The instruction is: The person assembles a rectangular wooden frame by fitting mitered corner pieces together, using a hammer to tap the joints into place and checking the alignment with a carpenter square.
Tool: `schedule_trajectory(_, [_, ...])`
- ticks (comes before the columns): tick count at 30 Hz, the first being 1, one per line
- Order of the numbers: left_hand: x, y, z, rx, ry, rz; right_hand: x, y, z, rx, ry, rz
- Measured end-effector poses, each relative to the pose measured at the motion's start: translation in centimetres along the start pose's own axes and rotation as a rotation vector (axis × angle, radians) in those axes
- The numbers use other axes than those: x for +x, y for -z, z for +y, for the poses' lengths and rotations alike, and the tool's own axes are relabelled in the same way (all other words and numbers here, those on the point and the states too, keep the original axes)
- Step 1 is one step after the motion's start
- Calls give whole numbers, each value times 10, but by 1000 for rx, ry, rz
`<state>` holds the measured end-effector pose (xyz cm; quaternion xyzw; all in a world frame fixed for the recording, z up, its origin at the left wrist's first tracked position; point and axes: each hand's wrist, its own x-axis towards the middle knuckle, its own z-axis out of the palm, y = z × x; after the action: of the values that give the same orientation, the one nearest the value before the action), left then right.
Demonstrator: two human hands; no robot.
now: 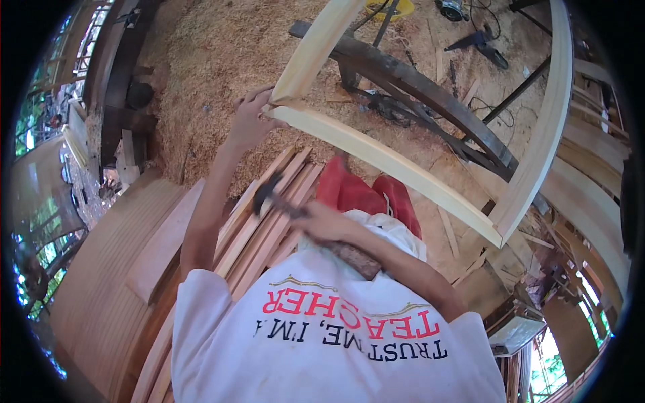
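A pale wooden frame [386,162] spans the upper right of the head view, with its near left corner held in my left hand [254,115]. The fingers are closed round that corner. Below it, my right hand [319,221] grips a hammer [267,191] in front of my body, its dark head pointing up and left and its handle partly under the hand. The frame rests over a dark wooden trestle [423,91]. Long planks [235,221] lie just left of my legs, below my left forearm.
Sawdust [195,80] covers the ground. A dark power tool [490,50], cables and a yellow object [390,9] lie beyond the trestle. Wide boards [111,282] lean at the lower left; dark timber [117,60] stands at the upper left, and more boards [591,188] at the right.
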<state>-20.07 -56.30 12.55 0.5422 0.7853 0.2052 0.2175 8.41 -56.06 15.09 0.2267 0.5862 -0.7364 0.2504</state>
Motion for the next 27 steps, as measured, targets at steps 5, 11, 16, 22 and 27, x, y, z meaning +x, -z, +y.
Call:
schedule_trajectory(5, [2, -11, -6, -47, 4, 33, -32, 29, 6, 161, -17, 397])
schedule_trajectory(11, [6, -40, -19, -322, -87, 183, -139, 82, -53, 269, -132, 56])
schedule_trajectory(16, [5, -101, -16, -921, 75, 514, -190, 105, -47, 453, -18, 284])
schedule_trajectory(22, [32, -117, 20, -956, 486, 880, -240, 137, 19, 488, 6, 878])
schedule_trajectory(27, [32, -142, 37, -950, 519, 1076, -275, 168, 49, 609, 61, 879])
